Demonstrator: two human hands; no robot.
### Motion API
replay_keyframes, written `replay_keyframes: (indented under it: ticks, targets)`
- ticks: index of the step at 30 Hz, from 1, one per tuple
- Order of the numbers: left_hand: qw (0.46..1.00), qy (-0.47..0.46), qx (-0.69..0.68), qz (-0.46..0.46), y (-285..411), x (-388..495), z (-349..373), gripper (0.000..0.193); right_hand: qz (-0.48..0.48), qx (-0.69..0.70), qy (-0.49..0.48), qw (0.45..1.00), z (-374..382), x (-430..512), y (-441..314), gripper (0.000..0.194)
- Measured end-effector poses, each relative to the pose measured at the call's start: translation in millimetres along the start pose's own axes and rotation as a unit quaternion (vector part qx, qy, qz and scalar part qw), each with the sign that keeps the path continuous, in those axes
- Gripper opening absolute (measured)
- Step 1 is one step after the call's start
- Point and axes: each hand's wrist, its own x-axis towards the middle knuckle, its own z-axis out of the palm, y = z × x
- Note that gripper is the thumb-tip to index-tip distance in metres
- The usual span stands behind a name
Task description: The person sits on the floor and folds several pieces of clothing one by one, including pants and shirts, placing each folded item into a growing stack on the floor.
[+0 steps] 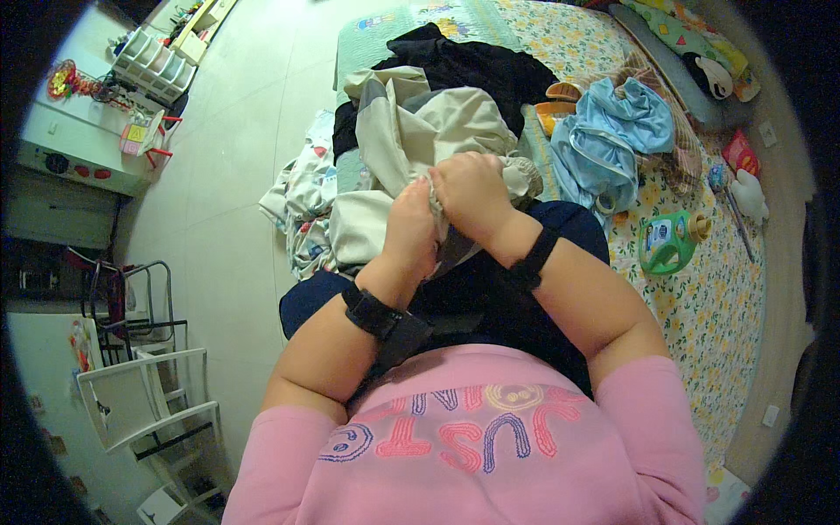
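Observation:
A beige cloth garment [459, 118] with grey patches and a gathered edge lies bunched over my lap and the bed. My left hand [415, 226] grips a fold of it near the middle. Right beside it, my right hand [474, 193] is closed on the same cloth, the two hands nearly touching. The fingertips are partly hidden in the folds. Behind the garment lies a heap of black cloth [459, 62]. Light blue cloth [613, 134] with white piping is crumpled to the right, next to an orange item [558, 108].
A green detergent bottle [669, 244] lies on the floral bedspread [689, 328] at right. White printed cloth [305, 197] hangs at the bed's left edge. White-framed furniture [147, 394] and a metal-framed chair [154, 295] stand on the floor at left.

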Motion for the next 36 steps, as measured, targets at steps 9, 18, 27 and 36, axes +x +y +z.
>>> replay_keyframes:
  ticks: [9, 18, 27, 36]
  targets:
    - [0.999, -0.022, 0.028, 0.007, 2, -1, -1, 0.030, 0.043, 0.071, 0.042, 0.996, 1, -3, 2, 0.026]
    - [0.995, -0.085, 0.055, 0.004, 35, -15, 0, 0.036, 0.273, 0.572, -0.069, 0.770, -21, -4, 37, 0.033]
    - [0.970, -0.089, 0.210, 0.084, 60, -28, 6, 0.026, 0.249, 0.633, -0.074, 0.730, -51, -8, 37, 0.036]
    - [0.910, -0.048, 0.354, 0.209, 60, -30, 5, 0.023, 0.238, 0.574, -0.046, 0.782, -54, -15, 36, 0.034]
